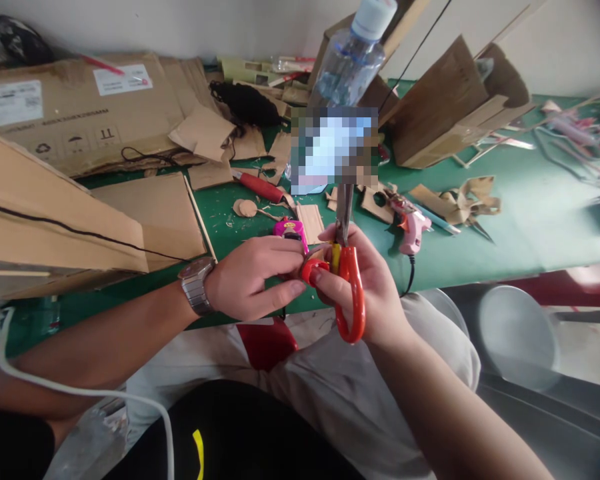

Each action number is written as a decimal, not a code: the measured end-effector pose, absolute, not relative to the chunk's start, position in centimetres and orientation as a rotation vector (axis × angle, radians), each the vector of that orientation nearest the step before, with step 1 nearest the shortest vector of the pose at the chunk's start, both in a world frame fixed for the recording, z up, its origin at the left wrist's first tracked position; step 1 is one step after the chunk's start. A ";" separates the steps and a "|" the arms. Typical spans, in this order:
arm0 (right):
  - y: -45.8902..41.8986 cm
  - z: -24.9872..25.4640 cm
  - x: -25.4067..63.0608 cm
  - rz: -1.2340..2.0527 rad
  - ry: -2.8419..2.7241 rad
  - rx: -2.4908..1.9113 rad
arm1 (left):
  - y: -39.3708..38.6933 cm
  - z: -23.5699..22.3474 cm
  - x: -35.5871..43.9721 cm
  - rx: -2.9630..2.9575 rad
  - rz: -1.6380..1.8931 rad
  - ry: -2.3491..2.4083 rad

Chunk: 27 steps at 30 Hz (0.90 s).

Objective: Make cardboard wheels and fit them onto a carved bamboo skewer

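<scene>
My right hand (375, 287) grips a pair of scissors (350, 293) with orange-red handles and a bit of yellow by the loops. Its metal blades point up and away from me. My left hand (260, 277), wearing a metal watch (197, 285), reaches in from the left. Its fingers are closed close to the smaller red loop; a small tan bit shows there, but what they pinch is hidden. Just beyond the fingertips lie a pink tape measure (291, 230) and a small ribbed cardboard piece (310, 223).
Behind lie a red-handled tool (260, 187), a water bottle (347, 63) and a blurred screen (333, 147). A pink glue gun (411, 223) and cardboard scraps lie right of centre. A cardboard structure (55, 207) stands left, a large carton (80, 113) behind it. A white cable (90, 390) crosses my left arm.
</scene>
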State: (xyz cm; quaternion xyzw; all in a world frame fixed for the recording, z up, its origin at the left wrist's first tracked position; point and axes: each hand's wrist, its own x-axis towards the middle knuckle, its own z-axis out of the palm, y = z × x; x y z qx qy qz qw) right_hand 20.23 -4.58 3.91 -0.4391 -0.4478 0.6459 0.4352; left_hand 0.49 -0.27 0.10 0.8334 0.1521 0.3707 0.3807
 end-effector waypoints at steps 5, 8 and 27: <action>-4.6 3.9 20.2 1.601 -1.117 -1.124 | -0.4 0.0 0.4 2.098 0.936 0.416; -4.6 3.9 20.3 1.570 -1.168 -1.120 | -0.4 0.0 0.4 2.088 0.928 0.439; -5.4 1.7 20.2 1.210 -1.543 -1.321 | -0.9 0.7 0.7 2.187 0.649 0.811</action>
